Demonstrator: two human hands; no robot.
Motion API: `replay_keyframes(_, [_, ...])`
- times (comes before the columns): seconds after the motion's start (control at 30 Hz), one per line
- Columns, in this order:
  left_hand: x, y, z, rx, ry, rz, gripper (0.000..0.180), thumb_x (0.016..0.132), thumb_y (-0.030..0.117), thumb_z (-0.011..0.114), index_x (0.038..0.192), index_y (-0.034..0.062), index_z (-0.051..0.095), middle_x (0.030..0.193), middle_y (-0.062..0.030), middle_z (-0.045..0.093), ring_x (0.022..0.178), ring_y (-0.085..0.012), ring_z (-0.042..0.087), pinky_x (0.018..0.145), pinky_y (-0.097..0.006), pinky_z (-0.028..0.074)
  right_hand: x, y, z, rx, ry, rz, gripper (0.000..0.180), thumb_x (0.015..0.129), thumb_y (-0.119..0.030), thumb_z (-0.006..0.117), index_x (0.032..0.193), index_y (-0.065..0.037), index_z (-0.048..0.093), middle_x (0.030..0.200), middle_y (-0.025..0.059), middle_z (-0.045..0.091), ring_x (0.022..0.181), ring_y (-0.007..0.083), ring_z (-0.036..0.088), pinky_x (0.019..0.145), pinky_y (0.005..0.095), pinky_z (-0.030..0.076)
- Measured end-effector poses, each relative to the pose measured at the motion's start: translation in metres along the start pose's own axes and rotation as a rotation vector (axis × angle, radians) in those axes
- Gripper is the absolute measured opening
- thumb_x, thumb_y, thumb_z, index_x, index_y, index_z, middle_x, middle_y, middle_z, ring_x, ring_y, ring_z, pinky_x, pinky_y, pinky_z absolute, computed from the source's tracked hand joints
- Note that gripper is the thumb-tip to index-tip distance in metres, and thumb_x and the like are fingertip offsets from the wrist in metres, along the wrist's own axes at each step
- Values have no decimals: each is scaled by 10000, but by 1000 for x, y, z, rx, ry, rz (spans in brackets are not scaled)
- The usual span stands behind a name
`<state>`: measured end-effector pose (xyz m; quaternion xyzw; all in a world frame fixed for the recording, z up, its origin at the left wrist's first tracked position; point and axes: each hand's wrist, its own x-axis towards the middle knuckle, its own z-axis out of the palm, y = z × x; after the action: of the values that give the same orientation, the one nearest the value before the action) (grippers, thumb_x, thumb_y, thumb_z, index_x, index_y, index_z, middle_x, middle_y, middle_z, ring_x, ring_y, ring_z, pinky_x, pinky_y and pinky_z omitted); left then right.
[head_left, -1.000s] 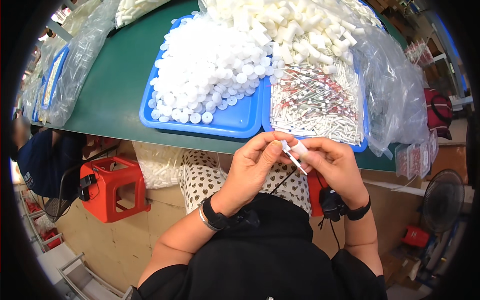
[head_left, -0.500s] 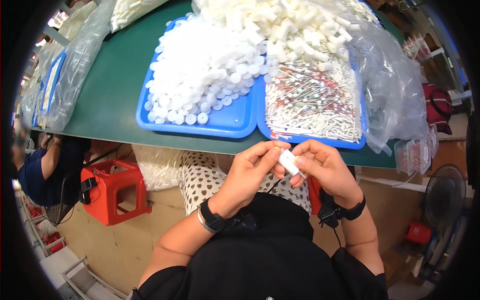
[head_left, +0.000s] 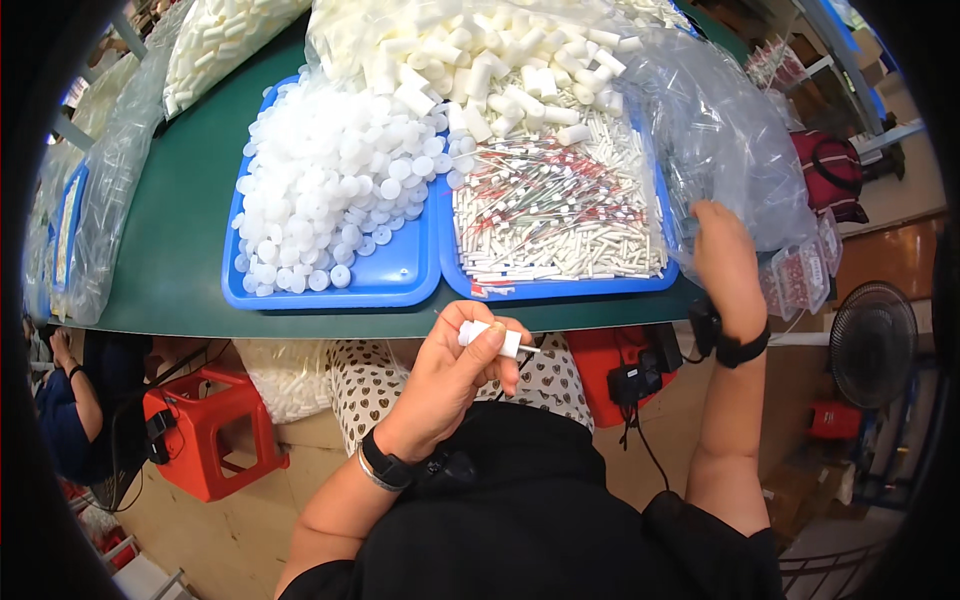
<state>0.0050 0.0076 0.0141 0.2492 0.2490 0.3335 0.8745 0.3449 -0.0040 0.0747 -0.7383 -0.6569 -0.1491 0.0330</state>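
Note:
My left hand point(head_left: 455, 372) holds a small white plastic tube with a thin stick poking out point(head_left: 492, 337), just below the green table's front edge. My right hand point(head_left: 727, 262) reaches up to the right end of the table and touches a clear plastic bag point(head_left: 722, 130); its fingers are hidden against the bag. Ahead lie two blue trays: the left tray point(head_left: 400, 280) heaped with white round caps point(head_left: 330, 180), the right tray point(head_left: 560, 288) full of thin white sticks with red and green marks point(head_left: 555, 215).
A clear bag of white tubes point(head_left: 480, 50) spills over the trays' far side. More bags point(head_left: 100, 200) line the table's left. A red stool point(head_left: 205, 430) stands under the table, another person's arm point(head_left: 75, 400) at the left, a floor fan point(head_left: 875, 345) at the right.
My right hand has let go of the white piece and moved up and right to the clear bag. My left hand keeps the piece alone, a little lower.

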Motion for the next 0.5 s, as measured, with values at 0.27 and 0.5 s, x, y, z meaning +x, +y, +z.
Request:
replay_keyframes(0.27, [-1,0,1,74,-9,-58,179,1012,189,550,1138,83,480,982,-99,627,680,-106,553,582,-236,451,11,41,28,-109,-332,-63,189,776,-36,644,958,12,624,914,214,653,926,413,614,808,495,486])
replay_keyframes(0.5, [4,4,-4,-13,-36,-57,224,1030,241,514,1075,25,552,876,-69,598,665,-109,519,597,-241,427,20,17,4,86,-41,105,186,861,-99,663,954,37,578,856,220,666,794,394,649,697,437,522])
